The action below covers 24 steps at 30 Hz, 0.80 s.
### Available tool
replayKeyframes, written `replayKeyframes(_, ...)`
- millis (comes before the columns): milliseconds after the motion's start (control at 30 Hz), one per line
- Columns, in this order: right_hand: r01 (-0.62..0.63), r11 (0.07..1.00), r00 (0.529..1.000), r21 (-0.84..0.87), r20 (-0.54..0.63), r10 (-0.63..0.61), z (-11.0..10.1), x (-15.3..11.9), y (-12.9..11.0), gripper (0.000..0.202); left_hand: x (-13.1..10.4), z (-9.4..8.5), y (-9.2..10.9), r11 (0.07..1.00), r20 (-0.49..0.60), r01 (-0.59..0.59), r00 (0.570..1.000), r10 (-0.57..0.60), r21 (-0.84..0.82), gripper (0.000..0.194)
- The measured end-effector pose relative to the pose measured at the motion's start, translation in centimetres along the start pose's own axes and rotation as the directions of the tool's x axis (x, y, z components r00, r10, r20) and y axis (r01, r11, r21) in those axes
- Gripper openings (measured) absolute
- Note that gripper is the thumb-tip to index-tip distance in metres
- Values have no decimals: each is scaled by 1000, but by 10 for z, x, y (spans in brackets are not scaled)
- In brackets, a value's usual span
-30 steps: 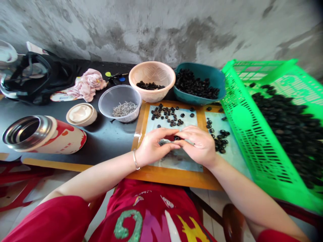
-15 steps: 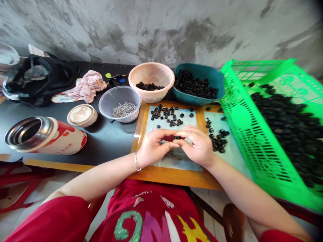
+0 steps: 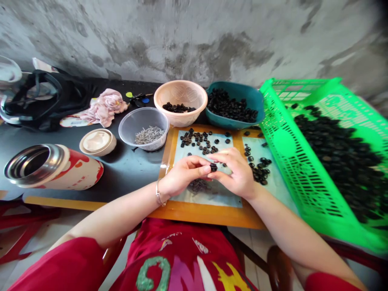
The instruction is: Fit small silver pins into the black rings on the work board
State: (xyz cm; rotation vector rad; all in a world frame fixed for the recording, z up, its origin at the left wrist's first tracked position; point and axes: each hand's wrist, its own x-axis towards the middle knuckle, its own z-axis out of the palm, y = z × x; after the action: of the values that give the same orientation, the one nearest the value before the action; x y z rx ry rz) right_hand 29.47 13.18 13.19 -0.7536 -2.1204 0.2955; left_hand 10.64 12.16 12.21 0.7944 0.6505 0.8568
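Between the thumb and forefinger of my left hand (image 3: 182,176) sits a small black round part (image 3: 213,167). My right hand (image 3: 238,171) is close on its other side, thumb and forefinger apart, one below and one above the part; whether the thumb tip touches it I cannot tell. Under the hands, a small pile of metal pins (image 3: 198,186) lies on a pale sheet (image 3: 224,199). Loose black round parts (image 3: 207,142) are scattered on the sheet beyond my fingers. More black rings (image 3: 261,174) lie to the right of my right hand.
Along the wall stand a clear bowl (image 3: 123,135) of metal pins, a pink bowl (image 3: 182,118) and a teal basin (image 3: 233,120) of black parts. A green crate (image 3: 285,149) full of black pieces borders the right. An open thermos (image 3: 75,169) and its cup (image 3: 97,142) are left.
My right thumb and forefinger have spread apart from the small black part, which now shows more fully in my left fingertips. The view has shifted slightly.
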Motion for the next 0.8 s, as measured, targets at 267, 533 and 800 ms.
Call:
replayKeyframes(267, 85, 996, 995, -3, -50, -85, -9, 1, 2, 14, 1, -2, 8, 964, -26, -35, 999, 43, 263, 37)
replayKeyframes(533, -178, 984, 904, 35, -390, 177, -24, 1, 17, 15, 10, -19, 15, 703, -159, -94, 945, 285, 705, 28)
replayKeyframes(800, -134, 776, 731, 617, -467, 497, -104, -8, 88, 53, 17, -35, 12, 54, 121, -151, 923, 366, 987, 32)
